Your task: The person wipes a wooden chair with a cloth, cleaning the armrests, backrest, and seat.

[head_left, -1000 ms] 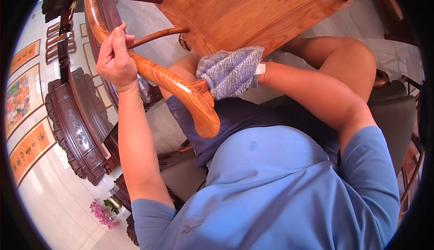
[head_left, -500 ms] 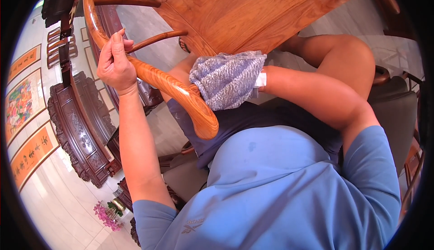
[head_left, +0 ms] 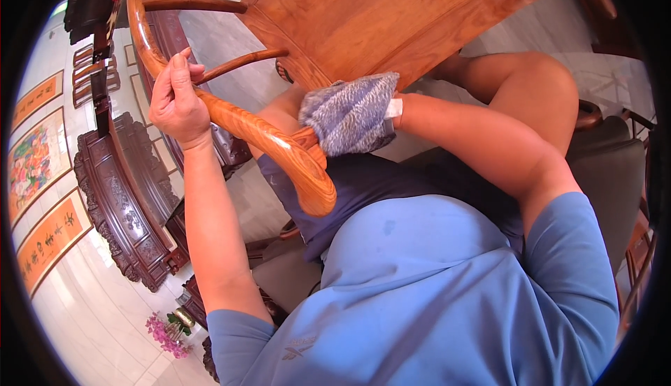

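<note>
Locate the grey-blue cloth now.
In the head view, the cloth sits near centre at the end of the right forearm, right of the wooden armrest, below the chair seat.

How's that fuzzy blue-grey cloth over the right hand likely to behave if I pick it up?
The cloth will probably be floppy, since it bends into soft folds. It's likely light, as it looks like fabric alone. Its fuzzy pile may slide readily along the armrest, whose glossy surface shows highlights.

Blue short-sleeved shirt; small dark chest print; dark navy shorts
</note>
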A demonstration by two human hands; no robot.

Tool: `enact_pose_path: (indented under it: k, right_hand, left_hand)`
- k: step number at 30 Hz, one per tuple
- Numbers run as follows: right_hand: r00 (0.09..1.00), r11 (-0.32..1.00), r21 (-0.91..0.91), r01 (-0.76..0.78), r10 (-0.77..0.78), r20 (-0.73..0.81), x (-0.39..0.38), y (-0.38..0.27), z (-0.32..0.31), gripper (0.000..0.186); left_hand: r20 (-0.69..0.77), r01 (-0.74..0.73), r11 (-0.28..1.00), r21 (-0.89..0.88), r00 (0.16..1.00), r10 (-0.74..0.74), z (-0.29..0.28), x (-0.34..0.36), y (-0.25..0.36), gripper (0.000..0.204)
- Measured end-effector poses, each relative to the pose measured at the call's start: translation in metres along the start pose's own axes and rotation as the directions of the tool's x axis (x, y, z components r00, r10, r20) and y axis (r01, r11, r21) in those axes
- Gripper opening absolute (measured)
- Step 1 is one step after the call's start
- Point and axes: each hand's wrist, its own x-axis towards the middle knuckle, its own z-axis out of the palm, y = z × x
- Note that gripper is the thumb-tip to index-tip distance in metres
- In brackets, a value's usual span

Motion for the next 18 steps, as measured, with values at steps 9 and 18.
enact_pose_path:
  k: [9, 18]
  right_hand:
    - [0.963, 0.980, 0.144, 0.134, -0.095, -0.254, 0.003, -0.011, 0.008, 0.036]
    - [0.967, 0.990, 0.119, 0.079, -0.047, -0.251, -0.003, -0.019, -0.002, 0.037]
  left_hand:
    - [-0.022, 0.013, 1.000, 0.001, 1.000, -0.013, -0.002, -0.003, -0.003, 0.026]
    - [-0.018, 0.032, 0.999, 0.005, 0.999, -0.032, -0.002, -0.004, -0.001, 0.023]
